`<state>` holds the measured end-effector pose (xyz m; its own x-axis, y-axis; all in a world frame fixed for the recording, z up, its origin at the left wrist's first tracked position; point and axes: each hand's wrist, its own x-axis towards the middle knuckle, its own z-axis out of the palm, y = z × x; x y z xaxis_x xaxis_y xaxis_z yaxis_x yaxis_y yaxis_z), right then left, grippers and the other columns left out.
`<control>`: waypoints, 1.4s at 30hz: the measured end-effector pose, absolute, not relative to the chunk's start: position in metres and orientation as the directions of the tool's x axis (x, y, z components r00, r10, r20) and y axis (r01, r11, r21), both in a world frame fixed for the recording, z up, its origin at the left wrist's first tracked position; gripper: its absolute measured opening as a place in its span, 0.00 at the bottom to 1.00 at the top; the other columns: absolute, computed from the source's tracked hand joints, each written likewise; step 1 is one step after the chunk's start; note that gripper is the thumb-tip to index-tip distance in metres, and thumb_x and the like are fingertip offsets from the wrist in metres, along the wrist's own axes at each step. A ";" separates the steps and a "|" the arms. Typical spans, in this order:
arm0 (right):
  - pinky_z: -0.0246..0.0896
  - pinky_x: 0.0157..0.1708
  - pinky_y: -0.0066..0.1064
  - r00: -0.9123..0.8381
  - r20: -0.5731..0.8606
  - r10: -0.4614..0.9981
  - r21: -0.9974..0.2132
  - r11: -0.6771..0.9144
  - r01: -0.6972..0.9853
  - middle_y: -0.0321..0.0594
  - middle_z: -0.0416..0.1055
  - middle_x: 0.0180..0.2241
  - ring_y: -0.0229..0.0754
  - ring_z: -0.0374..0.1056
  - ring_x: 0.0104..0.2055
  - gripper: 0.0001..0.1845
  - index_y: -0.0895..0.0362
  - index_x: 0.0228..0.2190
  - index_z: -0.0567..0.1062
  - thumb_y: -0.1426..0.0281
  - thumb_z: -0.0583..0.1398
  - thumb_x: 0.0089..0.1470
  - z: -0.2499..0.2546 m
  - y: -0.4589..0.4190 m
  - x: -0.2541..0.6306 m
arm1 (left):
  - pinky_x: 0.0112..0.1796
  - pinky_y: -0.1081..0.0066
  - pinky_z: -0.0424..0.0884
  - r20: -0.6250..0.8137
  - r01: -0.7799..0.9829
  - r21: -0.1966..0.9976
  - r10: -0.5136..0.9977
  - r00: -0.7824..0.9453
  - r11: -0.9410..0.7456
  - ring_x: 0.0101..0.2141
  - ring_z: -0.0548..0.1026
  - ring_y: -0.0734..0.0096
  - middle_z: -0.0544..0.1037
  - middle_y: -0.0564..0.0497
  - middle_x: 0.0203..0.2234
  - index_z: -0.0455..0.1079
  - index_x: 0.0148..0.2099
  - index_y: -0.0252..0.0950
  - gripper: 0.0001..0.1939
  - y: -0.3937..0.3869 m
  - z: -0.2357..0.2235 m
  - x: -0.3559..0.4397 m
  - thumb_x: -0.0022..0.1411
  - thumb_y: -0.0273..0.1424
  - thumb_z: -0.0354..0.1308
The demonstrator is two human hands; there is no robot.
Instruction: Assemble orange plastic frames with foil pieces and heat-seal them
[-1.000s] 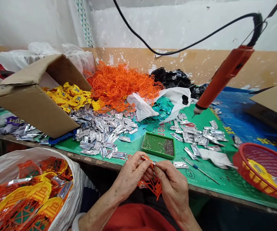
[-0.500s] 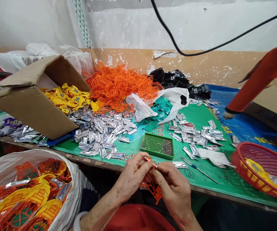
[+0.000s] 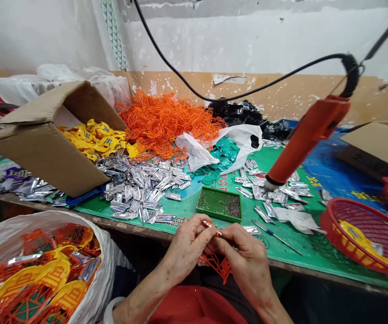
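Left hand (image 3: 190, 245) and right hand (image 3: 244, 256) closed, fingertips pinching orange plastic lattice (image 3: 218, 263) just off near bench edge; I read long axis hanging down toward me, tilted right. Green work mat (image 3: 310, 252) beyond, pegged green tray (image 3: 218, 204) far of hands, peeling wall (image 3: 248, 45) behind.

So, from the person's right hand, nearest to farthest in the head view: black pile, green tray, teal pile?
From the right hand:
1. Green pegboard tray, front of the bench.
2. Teal pile, mid-bench.
3. Black pile, farthest back.
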<state>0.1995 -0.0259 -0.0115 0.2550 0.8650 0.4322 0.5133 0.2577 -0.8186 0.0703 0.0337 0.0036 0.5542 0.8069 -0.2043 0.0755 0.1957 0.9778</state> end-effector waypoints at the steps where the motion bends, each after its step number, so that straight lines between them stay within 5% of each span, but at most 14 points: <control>1: 0.61 0.23 0.21 0.241 0.442 0.864 -0.807 0.265 0.527 0.34 0.69 0.22 0.32 0.66 0.23 0.09 0.57 0.23 0.74 0.77 0.60 0.53 -0.011 -0.026 0.200 | 0.26 0.74 0.67 -0.208 0.082 0.977 0.807 0.553 0.196 0.22 0.70 0.74 0.69 0.57 0.19 0.64 0.40 0.35 0.13 0.034 0.004 0.070 0.60 0.39 0.54; 9: 0.60 0.22 0.22 0.126 0.533 0.836 -0.657 0.316 0.684 0.34 0.67 0.21 0.33 0.65 0.22 0.09 0.57 0.25 0.72 0.78 0.57 0.55 -0.015 -0.024 0.203 | 0.26 0.75 0.64 -0.226 0.067 0.971 0.803 0.551 0.227 0.22 0.67 0.75 0.66 0.59 0.19 0.64 0.42 0.35 0.14 0.034 0.006 0.070 0.59 0.39 0.54; 16: 0.62 0.24 0.24 0.187 0.664 0.724 -0.574 0.334 0.748 0.35 0.66 0.22 0.34 0.63 0.24 0.10 0.56 0.25 0.69 0.79 0.56 0.56 -0.014 -0.017 0.195 | 0.32 0.71 0.66 -0.141 0.032 0.989 0.880 0.454 0.142 0.27 0.68 0.72 0.67 0.57 0.23 0.58 0.57 0.33 0.24 0.031 0.000 0.076 0.63 0.40 0.51; 21: 0.63 0.23 0.24 0.199 0.735 0.649 -0.514 0.340 0.788 0.36 0.67 0.24 0.34 0.64 0.24 0.07 0.57 0.28 0.72 0.79 0.57 0.54 -0.018 -0.014 0.189 | 0.40 0.69 0.68 -0.096 -0.018 0.993 0.878 0.469 0.118 0.35 0.72 0.68 0.74 0.49 0.33 0.65 0.47 0.33 0.15 0.022 0.002 0.078 0.63 0.36 0.51; 31: 0.72 0.34 0.29 0.002 0.588 0.809 -0.653 0.473 0.592 0.43 0.73 0.35 0.40 0.72 0.37 0.18 0.58 0.45 0.73 0.79 0.59 0.51 0.001 -0.039 0.188 | 0.47 0.67 0.66 -0.098 -0.172 0.948 0.759 0.644 0.268 0.43 0.73 0.66 0.77 0.49 0.40 0.72 0.48 0.35 0.14 0.025 0.011 0.060 0.58 0.27 0.58; 36: 0.71 0.38 0.35 -0.057 0.637 0.769 -0.505 0.472 0.723 0.46 0.72 0.39 0.44 0.70 0.41 0.20 0.54 0.47 0.72 0.75 0.62 0.52 0.009 -0.044 0.212 | 0.49 0.67 0.64 -0.133 -0.158 0.915 0.648 0.750 0.371 0.46 0.72 0.64 0.79 0.49 0.41 0.74 0.50 0.37 0.17 0.025 0.017 0.041 0.56 0.26 0.60; 42: 0.65 0.50 0.47 -0.300 0.509 0.807 -0.450 0.547 0.706 0.44 0.71 0.47 0.51 0.62 0.54 0.23 0.49 0.49 0.71 0.61 0.64 0.50 0.018 -0.032 0.230 | 0.35 0.74 0.62 -0.250 -0.059 0.878 0.561 0.789 0.474 0.32 0.71 0.73 0.78 0.52 0.33 0.77 0.45 0.37 0.15 0.022 0.013 0.030 0.53 0.25 0.60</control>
<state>0.2303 -0.0324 0.0180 -0.2998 0.8067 0.5093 0.7063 0.5465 -0.4499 0.0303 0.0225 0.0134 0.7890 0.5611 -0.2504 -0.0586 0.4743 0.8784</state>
